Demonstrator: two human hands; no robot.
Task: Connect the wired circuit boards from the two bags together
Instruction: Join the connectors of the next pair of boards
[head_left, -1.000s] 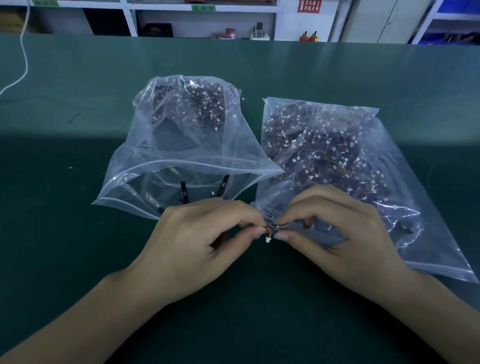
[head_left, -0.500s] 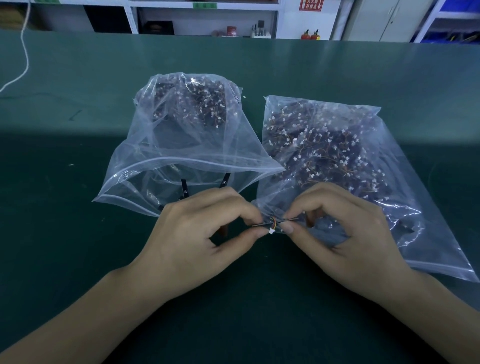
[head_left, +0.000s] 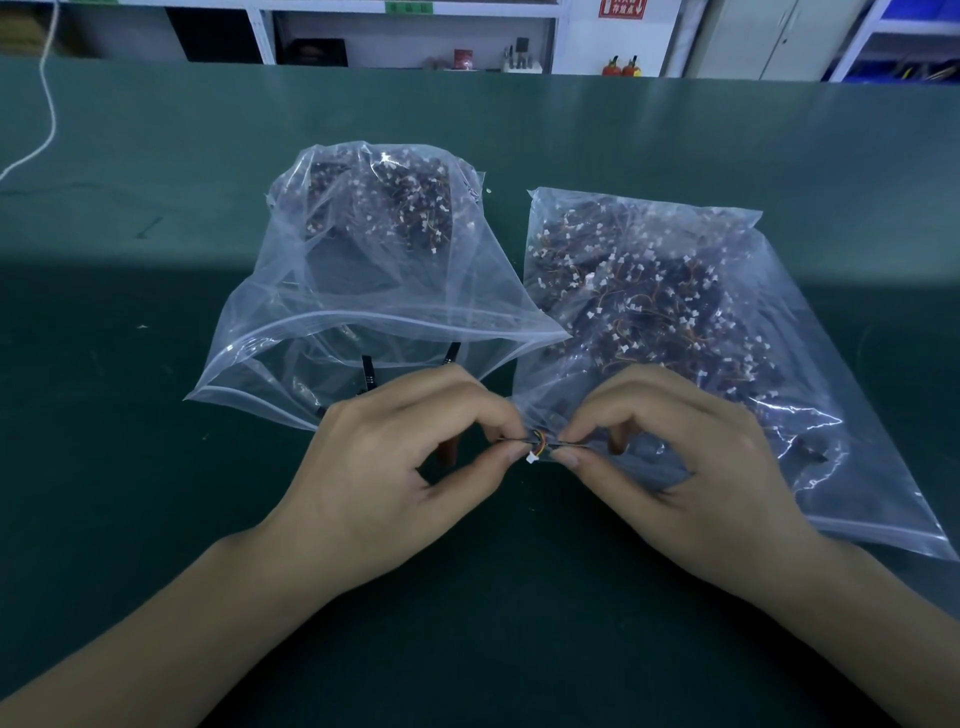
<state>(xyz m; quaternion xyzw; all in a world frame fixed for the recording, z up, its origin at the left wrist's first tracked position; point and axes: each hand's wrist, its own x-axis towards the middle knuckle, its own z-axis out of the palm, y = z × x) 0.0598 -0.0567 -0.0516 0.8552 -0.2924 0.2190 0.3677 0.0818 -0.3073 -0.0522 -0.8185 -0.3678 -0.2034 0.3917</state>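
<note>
Between the two hands, just above the green tabletop (head_left: 156, 519) and in front of the bags, a pair of thin dark circuit boards meets at a short bundle of coloured wires (head_left: 540, 443) ending in a small white plug (head_left: 532, 457). The left hand (head_left: 395, 488) pinches one board between thumb and forefinger, the other fingers curled; the right hand (head_left: 675, 467) pinches the other board the same way, so each grip is closed tight on its own piece. These parts look very light, the boards stiff but thin, the wires soft and easy to pull loose, so holding should be by the board edges or the plug body, not the wires. Whether the plug is seated I cannot tell. Behind the left hand lies the open left bag (head_left: 363, 291), its mouth gaping, with a few black strips at the opening; the fuller right bag (head_left: 675, 312) lies touching the right hand, its loose plastic crowding the work.
</note>
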